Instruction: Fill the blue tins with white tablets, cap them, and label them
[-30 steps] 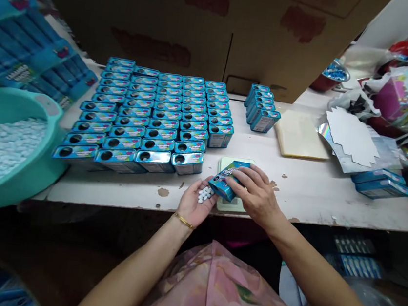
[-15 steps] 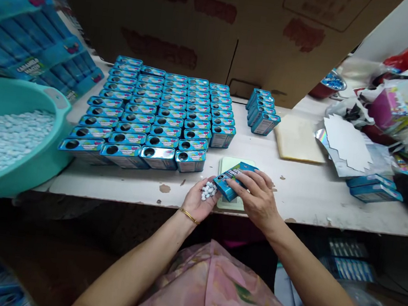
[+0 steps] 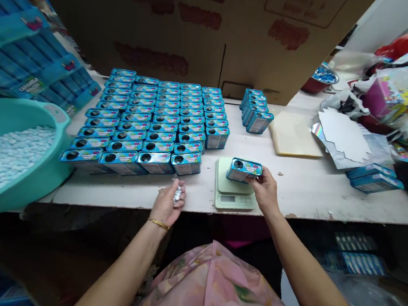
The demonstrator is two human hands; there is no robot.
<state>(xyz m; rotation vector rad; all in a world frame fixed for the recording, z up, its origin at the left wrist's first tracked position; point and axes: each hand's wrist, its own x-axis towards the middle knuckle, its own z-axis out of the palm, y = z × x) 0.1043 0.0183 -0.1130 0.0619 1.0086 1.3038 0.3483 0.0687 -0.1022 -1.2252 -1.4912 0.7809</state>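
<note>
My left hand (image 3: pixel 169 202) is curled around a handful of small white-blue candies (image 3: pixel 177 194), just in front of the rows of tins. My right hand (image 3: pixel 264 189) grips the near right end of a blue candy tin (image 3: pixel 245 170), which stands upright on the pale green scale (image 3: pixel 222 200). The tin's round dark opening faces up. The scale's small display shows, but its digits are too small to read. Left of the scale, several rows of similar blue tins (image 3: pixel 187 163) stand close together with their openings upward.
At the left is a turquoise basin (image 3: pixel 59 131) of candies, with stacked blue packs (image 3: pixel 34 55) behind. A cardboard box (image 3: pixel 202 40) stands at the back. To the right are a short row of tins (image 3: pixel 260 122), a yellowish pad (image 3: pixel 296 139), white card sheets (image 3: pixel 342 134) and two blue tins (image 3: pixel 375 182).
The tin, tipped over my left palm before, now stands upright on the scale in my right hand. My left hand has moved left and closed around the candies.
</note>
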